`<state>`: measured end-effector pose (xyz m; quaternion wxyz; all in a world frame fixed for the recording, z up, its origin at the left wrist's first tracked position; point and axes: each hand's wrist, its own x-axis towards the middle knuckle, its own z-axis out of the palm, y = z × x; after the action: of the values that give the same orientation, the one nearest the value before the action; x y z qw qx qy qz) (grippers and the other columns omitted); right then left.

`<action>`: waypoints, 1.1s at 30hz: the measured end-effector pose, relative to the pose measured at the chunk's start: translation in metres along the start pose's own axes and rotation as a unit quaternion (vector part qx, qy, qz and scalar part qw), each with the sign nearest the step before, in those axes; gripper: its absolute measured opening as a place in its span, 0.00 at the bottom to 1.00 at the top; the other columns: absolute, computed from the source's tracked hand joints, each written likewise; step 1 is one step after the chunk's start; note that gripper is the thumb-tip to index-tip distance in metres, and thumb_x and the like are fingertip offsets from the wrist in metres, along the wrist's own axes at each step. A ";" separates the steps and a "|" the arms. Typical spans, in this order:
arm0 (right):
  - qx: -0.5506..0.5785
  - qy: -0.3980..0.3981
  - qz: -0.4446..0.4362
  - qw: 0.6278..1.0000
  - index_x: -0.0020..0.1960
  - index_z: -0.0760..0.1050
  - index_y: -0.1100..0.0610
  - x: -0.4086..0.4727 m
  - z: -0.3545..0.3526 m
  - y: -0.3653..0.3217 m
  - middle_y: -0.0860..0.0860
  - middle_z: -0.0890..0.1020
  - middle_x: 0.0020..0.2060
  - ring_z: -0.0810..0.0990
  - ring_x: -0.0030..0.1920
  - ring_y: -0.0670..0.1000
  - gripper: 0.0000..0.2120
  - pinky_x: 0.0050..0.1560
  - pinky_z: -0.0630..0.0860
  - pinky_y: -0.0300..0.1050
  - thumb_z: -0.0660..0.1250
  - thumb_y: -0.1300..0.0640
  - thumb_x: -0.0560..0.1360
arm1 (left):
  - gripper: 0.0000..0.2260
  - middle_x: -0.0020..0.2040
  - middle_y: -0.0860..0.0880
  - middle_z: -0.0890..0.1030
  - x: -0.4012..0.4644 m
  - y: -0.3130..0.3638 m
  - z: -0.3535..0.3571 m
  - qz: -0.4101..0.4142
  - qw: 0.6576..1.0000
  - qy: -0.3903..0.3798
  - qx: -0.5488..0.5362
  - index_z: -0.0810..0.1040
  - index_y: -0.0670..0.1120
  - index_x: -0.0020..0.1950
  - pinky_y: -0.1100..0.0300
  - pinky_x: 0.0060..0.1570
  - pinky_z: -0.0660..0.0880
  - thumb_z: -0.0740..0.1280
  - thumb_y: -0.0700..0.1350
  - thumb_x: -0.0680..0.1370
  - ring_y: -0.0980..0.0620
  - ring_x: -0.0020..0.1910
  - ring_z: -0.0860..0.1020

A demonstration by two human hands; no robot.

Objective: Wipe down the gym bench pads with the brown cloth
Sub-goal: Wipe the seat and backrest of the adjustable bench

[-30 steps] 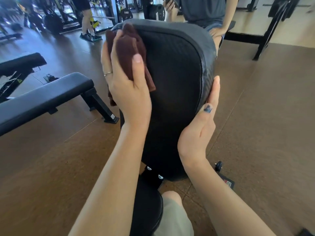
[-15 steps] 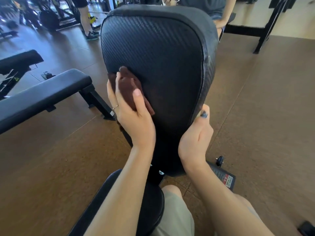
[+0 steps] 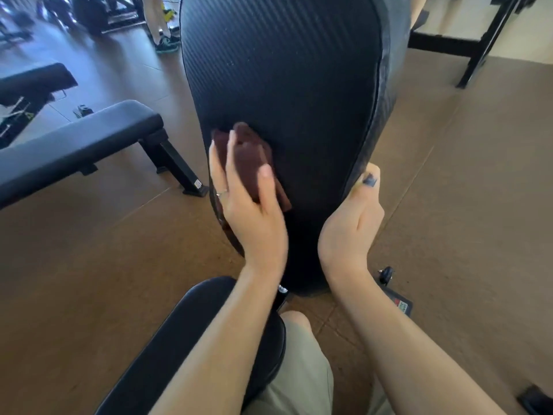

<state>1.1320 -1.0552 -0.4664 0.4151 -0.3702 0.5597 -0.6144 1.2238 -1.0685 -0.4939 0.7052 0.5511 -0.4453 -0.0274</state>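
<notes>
My left hand (image 3: 248, 205) pins the brown cloth (image 3: 250, 158) flat-fingered low on the upright back pad (image 3: 281, 70) — unwiped surface lies above — while my right hand (image 3: 351, 226) clasps its edge

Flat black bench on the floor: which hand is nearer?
Left. The left hand presses the brown cloth on the backrest side facing the flat black bench; the right hand grips the far edge.

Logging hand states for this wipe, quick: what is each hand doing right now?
Left hand: fingers straight, pressing the brown cloth flat against the upright back pad.
Right hand: gripping the back pad's right edge.
</notes>
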 end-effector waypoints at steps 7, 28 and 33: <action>-0.051 -0.032 -0.139 0.988 0.49 0.69 0.42 -0.004 -0.010 0.017 0.41 0.76 0.37 0.76 0.38 0.37 0.17 0.44 0.73 0.36 0.45 0.38 0.84 | 0.17 0.81 0.45 0.63 -0.013 -0.020 -0.004 0.100 0.992 -0.071 0.007 0.69 0.57 0.75 0.47 0.79 0.62 0.61 0.50 0.85 0.44 0.81 0.62; -0.059 -0.025 -0.069 0.996 0.44 0.67 0.47 -0.012 -0.018 0.035 0.41 0.73 0.38 0.73 0.35 0.31 0.17 0.46 0.70 0.36 0.48 0.49 0.89 | 0.28 0.70 0.61 0.74 0.030 -0.068 -0.011 -0.251 0.961 0.106 -0.054 0.67 0.55 0.79 0.49 0.76 0.67 0.57 0.64 0.81 0.57 0.71 0.72; -0.066 -0.018 -0.094 0.993 0.44 0.67 0.46 -0.010 -0.016 0.040 0.40 0.75 0.36 0.73 0.36 0.35 0.15 0.43 0.70 0.35 0.46 0.43 0.81 | 0.19 0.79 0.44 0.68 -0.013 -0.026 -0.004 -0.010 1.000 0.015 -0.003 0.64 0.57 0.75 0.46 0.77 0.65 0.61 0.52 0.85 0.48 0.78 0.67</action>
<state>1.1252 -1.0408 -0.5072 0.3399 -0.4588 0.5542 -0.6057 1.2304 -1.0684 -0.5223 0.7133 0.5537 -0.4289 -0.0276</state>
